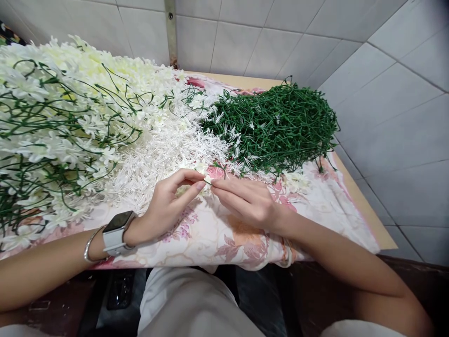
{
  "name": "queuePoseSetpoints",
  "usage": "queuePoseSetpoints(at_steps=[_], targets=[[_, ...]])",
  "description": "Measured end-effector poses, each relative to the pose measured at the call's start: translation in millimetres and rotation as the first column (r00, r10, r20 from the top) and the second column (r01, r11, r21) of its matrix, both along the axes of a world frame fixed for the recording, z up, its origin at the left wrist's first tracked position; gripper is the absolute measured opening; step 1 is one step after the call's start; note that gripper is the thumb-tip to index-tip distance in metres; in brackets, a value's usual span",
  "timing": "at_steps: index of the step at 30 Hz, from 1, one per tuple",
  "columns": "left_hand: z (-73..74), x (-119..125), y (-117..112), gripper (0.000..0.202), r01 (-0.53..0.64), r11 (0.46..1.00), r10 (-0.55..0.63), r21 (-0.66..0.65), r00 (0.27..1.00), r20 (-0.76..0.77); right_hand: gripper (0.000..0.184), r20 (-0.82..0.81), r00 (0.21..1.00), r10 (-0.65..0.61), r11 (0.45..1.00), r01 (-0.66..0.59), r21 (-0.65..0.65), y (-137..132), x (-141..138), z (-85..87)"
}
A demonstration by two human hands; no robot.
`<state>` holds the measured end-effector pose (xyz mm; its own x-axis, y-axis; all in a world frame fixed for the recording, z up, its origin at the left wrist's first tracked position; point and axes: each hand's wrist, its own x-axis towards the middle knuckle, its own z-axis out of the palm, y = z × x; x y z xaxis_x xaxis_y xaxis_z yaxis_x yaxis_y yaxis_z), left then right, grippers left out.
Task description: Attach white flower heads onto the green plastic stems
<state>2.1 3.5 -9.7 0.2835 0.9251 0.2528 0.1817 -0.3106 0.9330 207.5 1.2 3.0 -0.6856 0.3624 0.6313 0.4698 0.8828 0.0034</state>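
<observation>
My left hand [171,199] and my right hand [249,199] meet over the front part of the table, fingertips almost touching. Between them is a green plastic flower stem [220,167], pinched by both hands, with a small white piece at the fingertips. Pale petals show just behind my left fingers, and I cannot tell whether they belong to this stem. Beyond my hands spreads a heap of small white plastic sprigs [168,147]. A tangled pile of green stems [280,126] lies behind my right hand.
On the left is a large mound of white artificial flowers [101,84] on green stems. A floral cloth [210,243] covers the table, with its bare board edge [380,234] showing at right. Tiled walls [396,135] close off the back and right side.
</observation>
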Motion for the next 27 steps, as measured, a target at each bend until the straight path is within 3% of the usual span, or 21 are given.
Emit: queuePoseSetpoints(at_steps=[7, 13, 17, 21, 27], targets=[[-3.3, 1, -1, 0.01, 0.005, 1.0, -0.003, -0.027, 0.997, 0.078, 0.014, -0.009, 0.997, 0.078, 0.997, -0.078, 0.01, -5, -5, -3.9], [-4.0, 1, 0, 0.027, 0.0, 0.994, 0.016, -0.107, 0.989, 0.15, 0.012, -0.092, 0.993, 0.072, 0.995, -0.077, -0.055, -14, -10, -5.3], [-1.7, 0, 1, 0.013, -0.033, 0.995, 0.036, -0.093, 0.999, 0.033, 0.012, -0.209, 0.977, 0.038, 0.99, -0.064, -0.123, -19, -4, 10.0], [0.3, -2, 1, 0.014, 0.022, 1.0, -0.02, 0.019, 0.994, -0.104, 0.021, -0.388, 0.916, -0.103, 0.973, 0.013, -0.229, -12, 2, 27.4], [1.9, -3, 0, 0.02, 0.095, 0.985, -0.063, 0.147, 0.976, -0.207, 0.01, -0.255, 0.958, -0.132, 0.909, 0.014, -0.417, -2, 0, 22.3]])
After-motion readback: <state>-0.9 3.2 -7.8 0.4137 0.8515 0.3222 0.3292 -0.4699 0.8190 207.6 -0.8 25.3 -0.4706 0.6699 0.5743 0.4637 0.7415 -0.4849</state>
